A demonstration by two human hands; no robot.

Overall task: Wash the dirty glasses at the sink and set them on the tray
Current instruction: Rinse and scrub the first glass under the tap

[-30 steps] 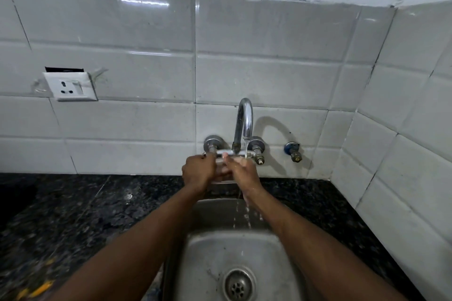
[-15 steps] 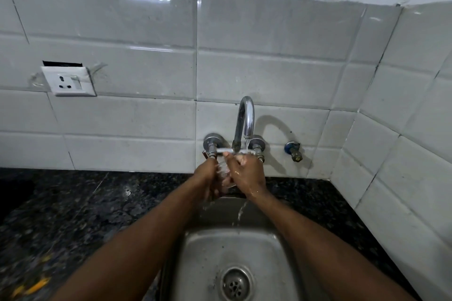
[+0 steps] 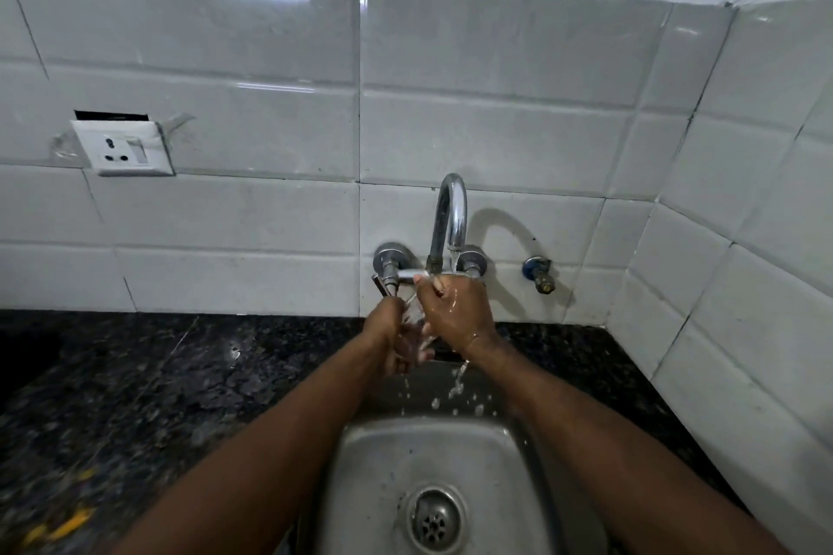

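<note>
The glass is clear and hard to make out. It is held over the back edge of the sink, just under the tap and between the person's two hands. The left hand is wrapped round its lower part from the left, fingers curled. The right hand is closed over its upper end, fingertips hooked at the rim — whether they reach inside cannot be told. The two hands touch each other around it.

A thin stream of water falls from the spout onto the right hand, and drops scatter off the wrist into the basin. The drain lies well below the hands, near the bottom of the view, with both forearms angling in over the sink's left and right rims.

Just behind the knuckles are the tap handle and the tiled back wall, so there is little room forward. To the left the dark speckled counter runs wide, with a blurred yellow scrap near its front corner and a wall socket above it. To the right the counter is only a narrow strip before the side wall — a small valve juts out near that corner.
</note>
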